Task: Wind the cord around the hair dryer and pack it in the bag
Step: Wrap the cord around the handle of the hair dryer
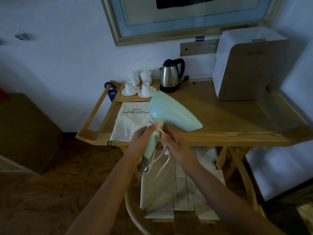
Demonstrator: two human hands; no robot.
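A mint-green hair dryer hangs in the air above the front edge of the wooden table, its nozzle pointing right. My left hand grips its handle. Several turns of the white cord wrap the top of the handle. My right hand, blurred, holds the cord beside the handle, and a loose loop of the cord hangs below both hands. A white drawstring bag with dark print lies flat on the table, just left of the dryer.
On the wooden table stand a steel kettle, a tray of white cups and a white appliance. A wall socket strip is behind. A woven-seat chair stands below my arms.
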